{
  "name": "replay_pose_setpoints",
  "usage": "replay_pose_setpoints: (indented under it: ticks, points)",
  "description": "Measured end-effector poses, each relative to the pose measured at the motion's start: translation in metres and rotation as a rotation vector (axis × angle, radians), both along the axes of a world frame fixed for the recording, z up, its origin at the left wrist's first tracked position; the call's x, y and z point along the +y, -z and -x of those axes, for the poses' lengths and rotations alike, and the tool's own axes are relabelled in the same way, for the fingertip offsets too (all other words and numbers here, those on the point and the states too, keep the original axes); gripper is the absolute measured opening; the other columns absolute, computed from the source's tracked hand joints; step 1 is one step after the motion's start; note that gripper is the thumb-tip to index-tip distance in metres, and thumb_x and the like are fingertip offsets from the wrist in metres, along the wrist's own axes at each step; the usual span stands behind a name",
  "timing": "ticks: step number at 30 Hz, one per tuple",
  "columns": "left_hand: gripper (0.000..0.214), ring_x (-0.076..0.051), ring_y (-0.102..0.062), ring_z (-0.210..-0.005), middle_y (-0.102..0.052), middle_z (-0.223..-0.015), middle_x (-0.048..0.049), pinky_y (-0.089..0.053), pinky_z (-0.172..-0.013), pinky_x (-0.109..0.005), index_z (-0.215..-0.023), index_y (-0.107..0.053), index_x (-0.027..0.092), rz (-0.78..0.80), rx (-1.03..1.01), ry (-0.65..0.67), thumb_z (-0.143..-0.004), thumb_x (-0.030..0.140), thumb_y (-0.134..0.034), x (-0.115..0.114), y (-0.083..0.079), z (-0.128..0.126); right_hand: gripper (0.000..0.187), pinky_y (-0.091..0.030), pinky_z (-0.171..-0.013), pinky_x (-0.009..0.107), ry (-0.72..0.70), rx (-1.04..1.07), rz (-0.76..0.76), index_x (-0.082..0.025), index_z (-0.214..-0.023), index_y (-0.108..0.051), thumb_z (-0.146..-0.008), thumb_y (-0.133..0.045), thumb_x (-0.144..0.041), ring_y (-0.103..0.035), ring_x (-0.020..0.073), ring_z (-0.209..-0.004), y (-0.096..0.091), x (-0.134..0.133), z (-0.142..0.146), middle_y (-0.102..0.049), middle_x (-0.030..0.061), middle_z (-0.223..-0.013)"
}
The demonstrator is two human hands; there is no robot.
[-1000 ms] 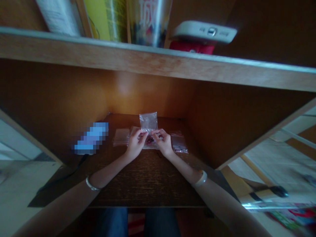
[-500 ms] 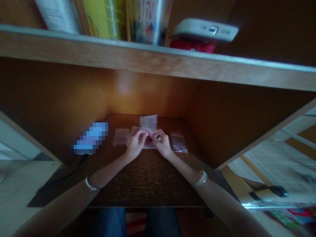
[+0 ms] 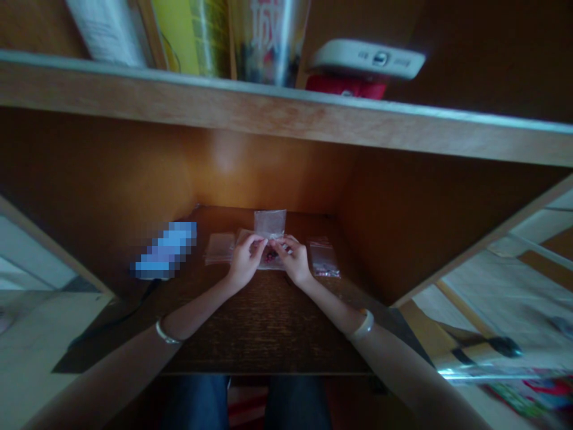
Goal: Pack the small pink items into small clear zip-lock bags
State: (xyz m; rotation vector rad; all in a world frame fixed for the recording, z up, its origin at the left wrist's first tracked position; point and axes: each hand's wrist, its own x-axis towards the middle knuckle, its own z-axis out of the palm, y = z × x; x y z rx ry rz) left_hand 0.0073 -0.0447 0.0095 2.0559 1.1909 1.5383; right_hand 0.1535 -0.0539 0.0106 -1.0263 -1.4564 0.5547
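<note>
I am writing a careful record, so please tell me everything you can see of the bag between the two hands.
The bag is small, roughly square, clear and slightly shiny, like thin plastic. It looks flat, and I can make out nothing inside. Fingers of the left hand and right hand pinch its near edge, and the rest sticks out toward the back wall. I cannot tell whether its mouth is open.
</note>
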Motion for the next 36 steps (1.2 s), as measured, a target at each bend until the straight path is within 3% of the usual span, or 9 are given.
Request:
replay_pose_setpoints:
  ticks: [8,12,15,19,25,31,36]
  points:
    - [0.025,-0.02,-0.062,-0.082,-0.068,-0.087,-0.007,-0.046,-0.077,-0.033,-0.085,-0.059,0.02,-0.006,-0.009,-0.16,-0.094,0.033,-0.04,0.011,-0.012,0.013,0.019,-0.047,-0.073,0.031,0.019,0.023,-0.016,-0.022,-0.077,-0.073,-0.081,-0.06,-0.036,-0.061,0.0179,-0.077,0.001,0.001,0.0,-0.068,0.0036,-0.077]
    - [0.014,-0.032,-0.059,-0.091,-0.067,-0.088,-0.0118,-0.04,-0.084,-0.048,-0.085,-0.063,0.019,-0.027,0.327,-0.49,-0.084,0.03,-0.053,0.021,-0.017,0.029,0.024,-0.046,-0.069,0.03,0.083,0.079,0.019,-0.02,-0.076,-0.072,-0.081,-0.06,-0.039,-0.06,0.0174,-0.072,0.004,0.005,0.0,-0.067,0.0036,-0.074]
    - [0.023,-0.038,-0.057,-0.092,-0.066,-0.085,-0.0178,-0.038,-0.082,-0.052,-0.076,-0.064,0.015,-0.012,0.497,-0.606,-0.078,0.038,-0.06,0.03,-0.01,0.04,0.027,-0.045,-0.069,0.03,0.112,0.091,0.023,-0.018,-0.073,-0.071,-0.082,-0.058,-0.04,-0.06,0.0174,-0.071,0.006,0.007,0.0,-0.067,0.0041,-0.072]
    - [0.034,-0.04,-0.056,-0.096,-0.066,-0.093,-0.0219,-0.039,-0.081,-0.05,-0.08,-0.067,0.011,0.13,0.726,-0.593,-0.073,0.044,-0.063,0.034,-0.002,0.044,0.03,-0.043,-0.068,0.03,0.121,0.054,0.006,-0.017,-0.072,-0.071,-0.083,-0.057,-0.04,-0.059,0.0175,-0.072,0.008,0.007,0.001,-0.067,0.0051,-0.073]
    - [0.04,-0.036,-0.051,-0.111,-0.063,-0.112,-0.0204,-0.035,-0.09,-0.045,-0.098,-0.068,0.011,0.383,0.91,-0.553,-0.084,0.043,-0.049,0.025,-0.013,0.04,0.03,-0.041,-0.068,0.03,0.128,0.008,-0.013,-0.017,-0.075,-0.072,-0.084,-0.056,-0.041,-0.057,0.0178,-0.072,0.011,0.009,0.001,-0.068,0.005,-0.073]
    - [0.034,-0.034,-0.056,-0.104,-0.067,-0.103,-0.0188,-0.036,-0.085,-0.046,-0.089,-0.07,0.014,0.415,0.887,-0.509,-0.087,0.035,-0.043,0.024,-0.017,0.039,0.029,-0.041,-0.069,0.03,0.132,0.006,-0.004,-0.019,-0.074,-0.072,-0.083,-0.056,-0.041,-0.056,0.0177,-0.071,0.011,0.01,0.001,-0.067,0.0038,-0.071]
    - [0.025,-0.032,-0.062,-0.093,-0.069,-0.089,-0.0164,-0.038,-0.083,-0.045,-0.087,-0.064,0.015,0.325,0.793,-0.546,-0.087,0.029,-0.044,0.026,-0.015,0.038,0.028,-0.042,-0.071,0.031,0.117,0.005,-0.001,-0.02,-0.073,-0.072,-0.082,-0.057,-0.042,-0.058,0.0182,-0.072,0.009,0.009,0.002,-0.068,0.0044,-0.072]
